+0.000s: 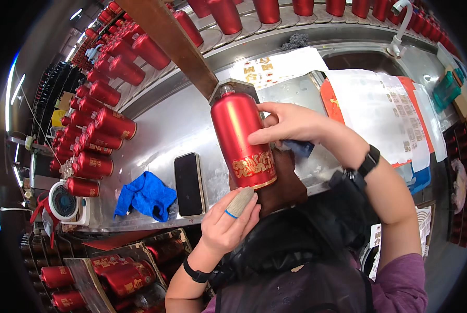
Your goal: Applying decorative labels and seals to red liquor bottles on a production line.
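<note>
A glossy red bottle (238, 133) with a gold raised pattern near its base lies tilted in front of me, its clear neck pointing away against a metal bracket. My right hand (285, 125) grips its right side, thumb across the front. Under that palm shows a dark blue piece (298, 148); whether the hidden fingers hold it I cannot tell. At the bottle's base my left hand (231, 221) is closed, fingers curled against the lower edge. One left finger wears a beige fabric finger cot (241, 200) with a blue band. Brown cloth (283, 190) lies beneath the bottle.
A phone (189, 183) and a blue cloth (146, 196) lie on the metal table (160, 125) to the left. Decal sheets (374, 115) cover the right side. A brown post (165, 39) rises ahead. Red bottles (225, 15) line the conveyor behind; a small fan (64, 202) stands left.
</note>
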### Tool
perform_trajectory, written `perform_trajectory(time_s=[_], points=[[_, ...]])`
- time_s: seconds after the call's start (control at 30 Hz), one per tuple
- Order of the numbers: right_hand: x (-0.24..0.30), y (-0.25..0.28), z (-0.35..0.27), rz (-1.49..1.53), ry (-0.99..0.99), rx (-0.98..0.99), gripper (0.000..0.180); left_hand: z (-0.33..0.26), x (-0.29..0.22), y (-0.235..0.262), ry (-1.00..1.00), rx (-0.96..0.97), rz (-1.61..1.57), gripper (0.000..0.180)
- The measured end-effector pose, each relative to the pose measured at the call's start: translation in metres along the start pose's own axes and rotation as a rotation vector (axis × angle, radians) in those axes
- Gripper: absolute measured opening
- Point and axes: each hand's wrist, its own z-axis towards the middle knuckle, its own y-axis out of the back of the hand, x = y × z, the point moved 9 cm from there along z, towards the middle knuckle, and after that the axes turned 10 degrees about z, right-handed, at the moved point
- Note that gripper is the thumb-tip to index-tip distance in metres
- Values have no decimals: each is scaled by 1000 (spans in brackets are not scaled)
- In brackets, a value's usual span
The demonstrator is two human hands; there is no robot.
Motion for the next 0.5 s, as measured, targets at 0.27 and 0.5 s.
perform_trajectory(time_s=[0.27, 0.5], points=[[25, -18, -6, -759, 8, -352, 89, -1, 2, 2, -12, 22, 31, 29], [-29, -5, 12, 235, -44, 128, 69, 4, -6, -1, -29, 6, -3, 36]])
